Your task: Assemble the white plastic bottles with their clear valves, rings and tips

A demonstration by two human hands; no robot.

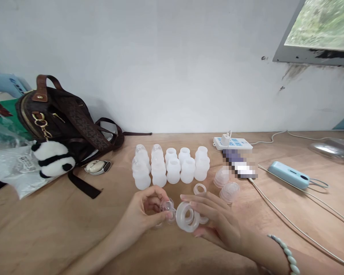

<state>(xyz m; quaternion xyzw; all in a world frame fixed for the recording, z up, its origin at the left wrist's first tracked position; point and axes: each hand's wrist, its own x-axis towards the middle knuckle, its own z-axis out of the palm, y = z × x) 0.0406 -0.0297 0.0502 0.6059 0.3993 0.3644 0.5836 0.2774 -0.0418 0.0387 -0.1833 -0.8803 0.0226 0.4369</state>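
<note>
My left hand pinches a clear, soft bottle nipple between thumb and fingers. My right hand is closed round a translucent screw ring, its opening turned towards the nipple. The two pieces are close together; whether they touch I cannot tell. Another ring lies on the table just beyond my right fingers, and part of a further ring shows behind the held one. Two rows of small frosted white bottles stand ahead; those on the left wear clear domed caps. Two loose clear caps rest on the right.
A brown backpack with a panda plush stands at the left, a watch beside it. Towards the right are a power strip, a partly blurred phone, a blue power bank and white cables across the wooden table.
</note>
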